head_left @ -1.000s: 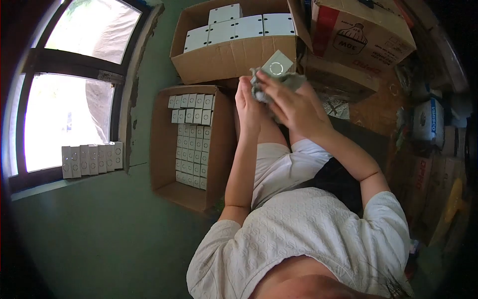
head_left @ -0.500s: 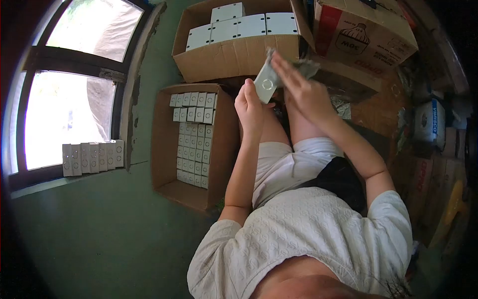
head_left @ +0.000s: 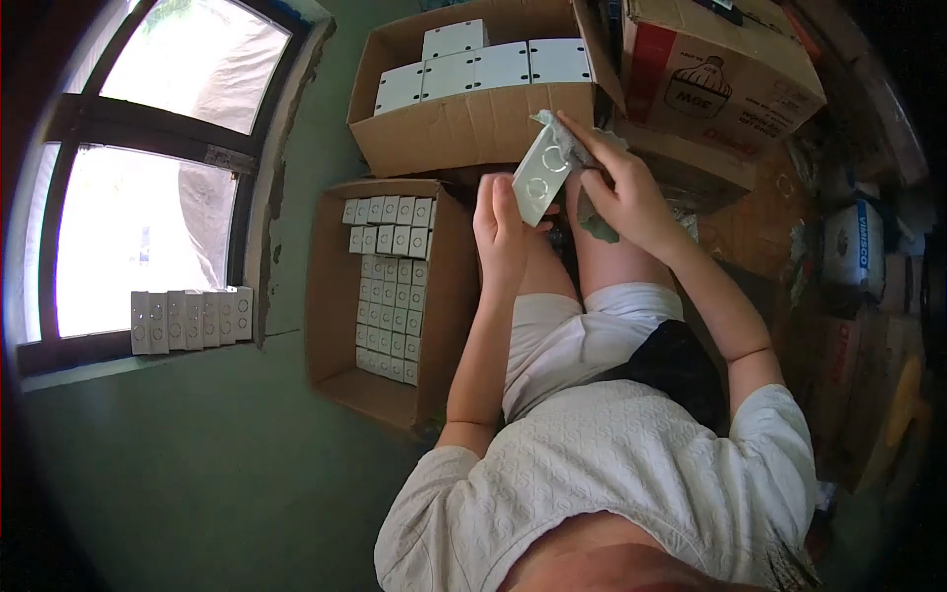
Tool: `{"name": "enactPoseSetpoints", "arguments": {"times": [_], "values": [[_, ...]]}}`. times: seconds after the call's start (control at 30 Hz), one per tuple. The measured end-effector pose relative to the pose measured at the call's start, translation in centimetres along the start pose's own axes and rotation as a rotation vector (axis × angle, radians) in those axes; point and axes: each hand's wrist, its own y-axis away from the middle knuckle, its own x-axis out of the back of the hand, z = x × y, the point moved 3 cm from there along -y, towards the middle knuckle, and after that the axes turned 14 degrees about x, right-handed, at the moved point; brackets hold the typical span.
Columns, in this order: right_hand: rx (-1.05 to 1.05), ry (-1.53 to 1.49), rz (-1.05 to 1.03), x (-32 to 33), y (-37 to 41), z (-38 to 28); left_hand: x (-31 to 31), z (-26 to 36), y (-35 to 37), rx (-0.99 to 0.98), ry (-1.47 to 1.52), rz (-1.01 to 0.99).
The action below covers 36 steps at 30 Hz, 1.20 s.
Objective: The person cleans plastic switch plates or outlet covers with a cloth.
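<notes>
A white rectangular box with round knockout marks [head_left: 538, 185] is tilted above my lap. My left hand [head_left: 500, 219] grips its lower left side, thumb up along the edge and some fingers behind it. In my right hand [head_left: 621, 192] is a crumpled grey-green cloth [head_left: 598, 219], pressed against the upper right part of the box. To the left, an open carton [head_left: 385, 390] holds rows of similar white boxes [head_left: 390, 318]. Several more white boxes [head_left: 187, 321] stand in a row on the window sill.
Ahead, a large open carton [head_left: 464, 131] holds larger white boxes [head_left: 501, 69]. A printed carton [head_left: 725, 89] stands at the upper right. A white and blue VIMISCO package [head_left: 853, 247] and more cartons lie at the far right. A window [head_left: 148, 217] is at the left.
The cloth and my right hand have moved slightly down and right on the box, uncovering more of its face. The view has shifted a little.
</notes>
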Motion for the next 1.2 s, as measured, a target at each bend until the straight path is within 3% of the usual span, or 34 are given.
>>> {"name": "enactPoseSetpoints", "arguments": {"times": [0.07, 0.1, 0.13, 0.23, 0.33, 0.4, 0.47, 0.53, 0.67, 0.73, 0.77, 0.87, 0.93, 1.0, 1.03, 1.07, 1.13, 1.2], "values": [[-0.003, -0.058, 0.03, 0.5, -0.4, -0.2, 0.1, 0.7, 0.0, -0.227, -0.152, 0.02], [0.0, -0.098, 0.066, 0.7, -0.7, 0.3, 0.1, 1.1, 0.3, -0.167, -0.115, -0.105], [0.002, -0.139, 0.102, 0.9, -0.9, 0.5, 0.2, 1.2, 0.2, -0.168, -0.112, -0.101], [0.149, -0.082, 0.004, 0.5, -1.4, -0.4, 0.0, 1.2, -0.3, 0.032, -0.128, -0.312], [0.252, 0.069, -0.071, -0.7, -0.7, -2.0, 0.2, 0.0, -1.8, -0.055, -0.114, -0.373], [0.231, 0.218, -0.292, -1.7, 0.1, -2.1, 0.3, -0.7, -2.1, -0.107, -0.154, -0.372], [0.243, 0.254, -0.285, -1.1, -0.5, -1.6, 0.4, -0.6, -2.4, -0.2, -0.219, -0.332], [0.115, 0.246, -0.375, -0.2, -1.4, -1.3, 0.4, -0.3, -1.8, -0.264, -0.296, -0.25], [0.295, 0.245, -0.35, 0.1, -2.2, -0.7, 0.4, -1.2, -1.6, -0.353, -0.427, -0.201], [0.302, 0.266, -0.323, -0.6, -1.3, -1.6, 1.5, -2.3, -2.8, -0.243, -0.212, -0.237], [0.307, 0.285, -0.296, -1.2, -0.5, -2.1, 0.6, -1.8, -3.1, -0.482, -0.284, -0.156], [0.372, 0.326, -0.235, -1.7, -0.1, -1.5, 1.0, -2.6, -3.5, -0.44, -0.34, -0.105], [0.247, 0.312, -0.275, -1.4, -0.4, -1.4, 0.9, -2.4, -2.7, -0.357, -0.349, -0.111], [0.301, 0.317, -0.206, -1.2, -0.6, -0.3, -0.3, -1.3, -1.5, -0.508, -0.31, -0.123], [0.363, 0.326, -0.133, -1.0, -0.8, -0.1, -0.7, -0.5, -0.7, -0.588, -0.433, -0.075], [0.366, 0.33, -0.132, -0.8, -0.7, -0.3, -0.7, -0.1, -0.7, -0.593, -0.432, -0.077], [0.345, 0.292, -0.328, -0.8, -0.3, -2.5, -0.2, 0.5, -0.8, -0.572, -0.447, 0.019], [0.385, 0.39, -0.304, -1.1, 0.0, -3.0, 0.0, 1.0, -0.9, -0.52, -0.389, -0.004]]}}
